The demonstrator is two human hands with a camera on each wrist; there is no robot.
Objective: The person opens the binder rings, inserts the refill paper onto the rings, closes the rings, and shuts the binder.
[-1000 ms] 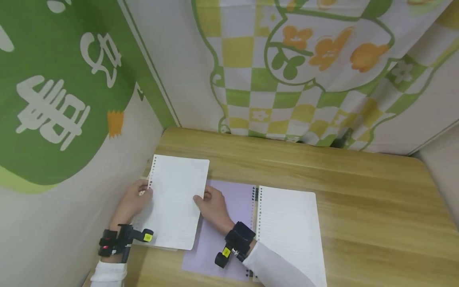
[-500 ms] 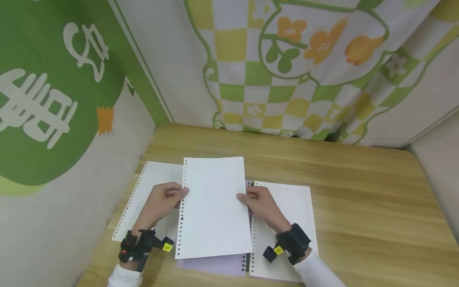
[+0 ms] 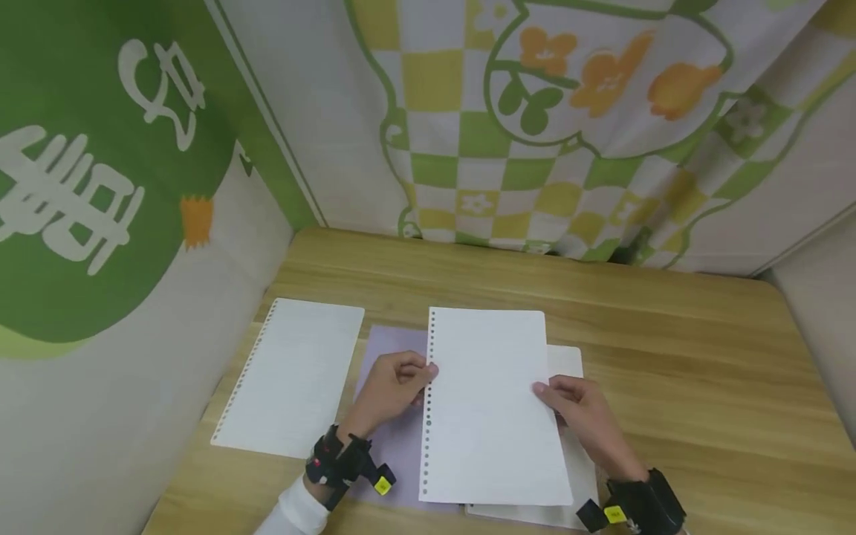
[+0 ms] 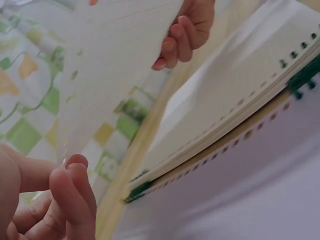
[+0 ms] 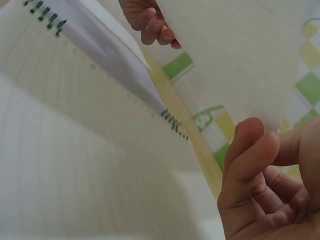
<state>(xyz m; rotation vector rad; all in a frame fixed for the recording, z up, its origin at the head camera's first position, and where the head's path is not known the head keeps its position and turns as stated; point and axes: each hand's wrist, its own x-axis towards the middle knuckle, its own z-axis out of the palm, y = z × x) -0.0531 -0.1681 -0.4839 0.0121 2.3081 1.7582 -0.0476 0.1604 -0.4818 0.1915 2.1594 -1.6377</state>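
A white loose-leaf sheet [image 3: 491, 409] with punched holes down its left side is held up between both hands. My left hand [image 3: 393, 390] pinches its holed edge between thumb and fingers. The opposite edge is pinched by my right hand [image 3: 585, 416]. Below the sheet lies an open binder notebook, its purple cover [image 3: 394, 342] on the left and a stack of lined paper [image 3: 567, 360] on the right. Green binder rings [image 4: 305, 75] stand open along the spine in the left wrist view. In the head view the raised sheet hides the spine and much of the stack.
Another white punched sheet [image 3: 287, 379] lies flat on the wooden table [image 3: 702, 386], left of the notebook. A wall [image 3: 227, 312] borders the table on the left. A checkered curtain [image 3: 495, 193] hangs at the back.
Both hands have carried the sheet rightward, from over the loose sheet at the left, across the purple cover, to above the lined stack. The loose sheet at the left is now uncovered.
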